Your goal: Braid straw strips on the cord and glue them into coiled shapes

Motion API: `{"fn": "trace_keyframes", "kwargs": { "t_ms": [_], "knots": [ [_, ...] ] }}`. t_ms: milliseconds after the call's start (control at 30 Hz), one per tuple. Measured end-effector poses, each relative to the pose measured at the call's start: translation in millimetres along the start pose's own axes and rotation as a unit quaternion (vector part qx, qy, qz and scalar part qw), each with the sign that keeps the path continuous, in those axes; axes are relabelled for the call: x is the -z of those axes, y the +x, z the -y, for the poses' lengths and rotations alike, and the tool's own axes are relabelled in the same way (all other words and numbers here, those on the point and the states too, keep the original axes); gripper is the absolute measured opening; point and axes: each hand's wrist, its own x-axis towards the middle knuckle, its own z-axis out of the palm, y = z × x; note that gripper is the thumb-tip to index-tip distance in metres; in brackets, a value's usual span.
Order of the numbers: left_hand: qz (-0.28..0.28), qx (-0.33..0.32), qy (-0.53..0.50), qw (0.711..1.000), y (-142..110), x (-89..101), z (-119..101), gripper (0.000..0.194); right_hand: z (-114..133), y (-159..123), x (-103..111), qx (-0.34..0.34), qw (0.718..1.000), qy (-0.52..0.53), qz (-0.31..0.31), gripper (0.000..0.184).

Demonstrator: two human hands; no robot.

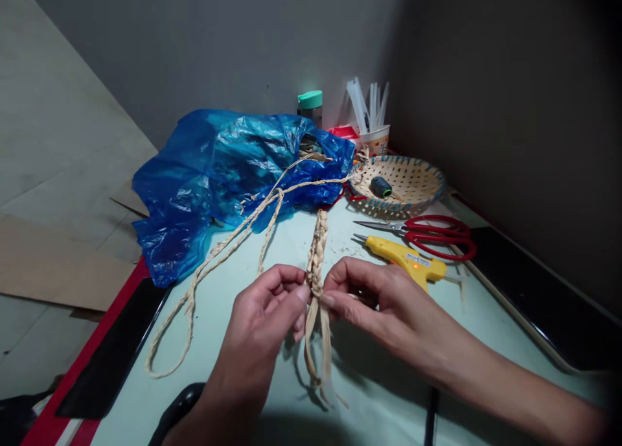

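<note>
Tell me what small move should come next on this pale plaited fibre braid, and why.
I'd probably fold one of the pale flat fibre strands snugly across the others: some hang loose below the braid, and your left hand and right hand pinch at its lower end.

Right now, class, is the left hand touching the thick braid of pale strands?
Touching. The head view shows the left hand with thumb and forefinger pinching the edge of the thick braid, just above its loose strands.

Rough, matt fibre braid (318,245), glossy plastic bag (208,167), smooth metal scissor blades (381,226).
</note>
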Motion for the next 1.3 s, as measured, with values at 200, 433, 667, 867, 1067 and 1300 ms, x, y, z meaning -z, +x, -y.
{"fn": "trace_keyframes", "kwargs": {
  "t_ms": [200,433,667,867,1067,1300],
  "knots": [
    [0.031,0.013,-0.026,0.999,1,2.2,-2,0.013,-1,-1,-1,-0.034,0.998,0.053,0.017,0.015],
    [0.074,0.037,-0.003,0.997,4,6.2,-6,0.018,1,-3,1,-0.014,1.000,0.010,-0.006,0.014],
    [0.069,0.015,0.021,0.997,8,9.2,2,0.021,6,-6,0,0.007,0.999,-0.021,-0.024,0.019],
    [0.041,-0.018,0.005,0.999,9,6.3,8,0.021,8,-5,1,-0.002,0.999,0.050,0.016,0.011],
    [0.101,0.032,-0.044,0.993,12,6.3,5,0.013,6,1,2,-0.055,0.971,0.225,0.065,0.014],
    [0.114,0.033,-0.139,0.983,18,5.1,7,0.015,-1,2,5,-0.141,0.944,0.291,0.068,0.010]
  ]
}}
